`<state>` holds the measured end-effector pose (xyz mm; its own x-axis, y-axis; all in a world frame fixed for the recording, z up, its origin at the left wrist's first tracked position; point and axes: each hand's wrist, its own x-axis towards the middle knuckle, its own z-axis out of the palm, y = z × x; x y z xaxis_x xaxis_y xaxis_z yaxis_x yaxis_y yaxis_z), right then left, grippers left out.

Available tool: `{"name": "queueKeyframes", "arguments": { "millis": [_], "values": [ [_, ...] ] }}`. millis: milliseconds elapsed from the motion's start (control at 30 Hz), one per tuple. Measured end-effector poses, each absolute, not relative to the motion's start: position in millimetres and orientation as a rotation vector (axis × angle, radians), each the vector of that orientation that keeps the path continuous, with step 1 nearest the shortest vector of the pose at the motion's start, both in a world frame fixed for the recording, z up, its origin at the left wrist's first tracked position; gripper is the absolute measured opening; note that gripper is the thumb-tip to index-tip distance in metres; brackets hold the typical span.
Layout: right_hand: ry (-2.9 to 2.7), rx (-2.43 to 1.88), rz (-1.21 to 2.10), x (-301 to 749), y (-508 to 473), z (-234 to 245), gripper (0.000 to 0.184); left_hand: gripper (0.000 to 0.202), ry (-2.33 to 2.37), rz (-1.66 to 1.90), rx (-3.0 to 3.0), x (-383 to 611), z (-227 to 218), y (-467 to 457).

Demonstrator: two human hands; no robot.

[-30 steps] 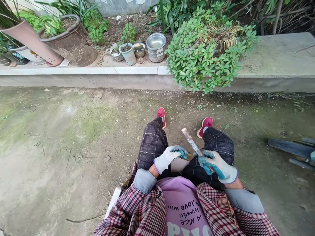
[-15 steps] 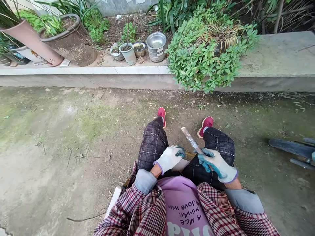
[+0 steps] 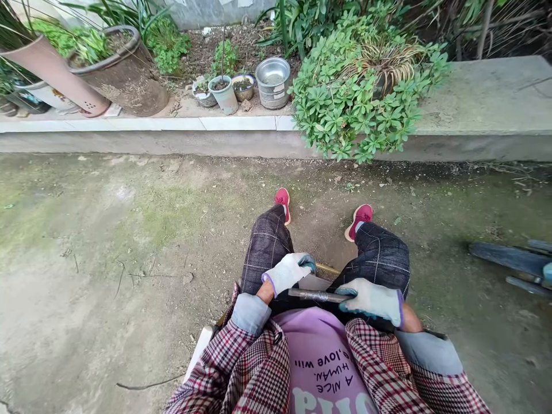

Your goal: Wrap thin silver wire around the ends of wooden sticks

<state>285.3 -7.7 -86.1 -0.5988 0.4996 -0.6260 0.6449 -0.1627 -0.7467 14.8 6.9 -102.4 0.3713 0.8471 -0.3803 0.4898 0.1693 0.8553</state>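
Observation:
My right hand (image 3: 373, 300), in a white and teal glove, is wrapped round a short metal rod (image 3: 318, 295) with wire wound about its middle. The rod lies nearly level over my lap, its free end pointing left, just below my left hand (image 3: 287, 273). That hand wears a matching glove; its fingers curl downward, and whatever they hold, if anything, is hidden. Between my thighs shows a pale grey surface (image 3: 314, 282) with a yellowish bar (image 3: 328, 268) at its far edge.
Ahead runs a low tiled ledge (image 3: 241, 123) bearing a metal pot (image 3: 273, 83), small planters and a large brown pot (image 3: 125, 80). A leafy bush (image 3: 357, 109) overhangs it. At right, a dark wheel-like object (image 3: 509, 259) stands on the ground. A twig (image 3: 149, 384) lies left.
My right hand has turned the rod from pointing up and away to lying level, pointing left and closer to my body. My left hand has shifted slightly left.

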Motion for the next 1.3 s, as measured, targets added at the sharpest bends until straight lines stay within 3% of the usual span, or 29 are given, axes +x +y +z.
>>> {"name": "queueKeyframes", "arguments": {
  "millis": [100, 333, 567, 667, 767, 867, 1300],
  "values": [
    [1.993, 1.421, -1.599, 286.2, -9.0, -99.3, 0.01, 0.017, 1.314, 0.345, 1.568, 13.0, -89.5, 5.6],
    [2.042, 1.568, -1.53, 288.6, -10.0, -114.4, 0.011, 0.014, 1.301, 0.334, 1.557, 23.8, -75.3, -0.8],
    [2.086, 1.989, -1.449, 294.2, 0.5, -109.7, 0.018, 0.013, 1.307, 0.47, 1.404, 31.8, -80.8, -3.6],
    [2.018, 2.099, -1.723, 297.6, 1.7, -98.7, 0.026, 0.014, 1.198, 0.597, 1.21, 34.3, -81.4, -5.7],
    [1.892, 1.988, -2.186, 298.9, -1.1, -90.5, 0.044, 0.017, 1.036, 0.687, 1.034, 36.9, -83.5, -6.9],
    [1.782, 1.851, -2.423, 296.4, -3.6, -85.8, 0.052, 0.023, 0.922, 0.754, 0.948, 38.0, -88.2, -7.0],
    [1.501, 1.911, -2.592, 294.7, -4.2, -85.5, 0.064, 0.027, 0.903, 0.741, 0.933, 32.0, -90.9, -4.2]
  ]
}}
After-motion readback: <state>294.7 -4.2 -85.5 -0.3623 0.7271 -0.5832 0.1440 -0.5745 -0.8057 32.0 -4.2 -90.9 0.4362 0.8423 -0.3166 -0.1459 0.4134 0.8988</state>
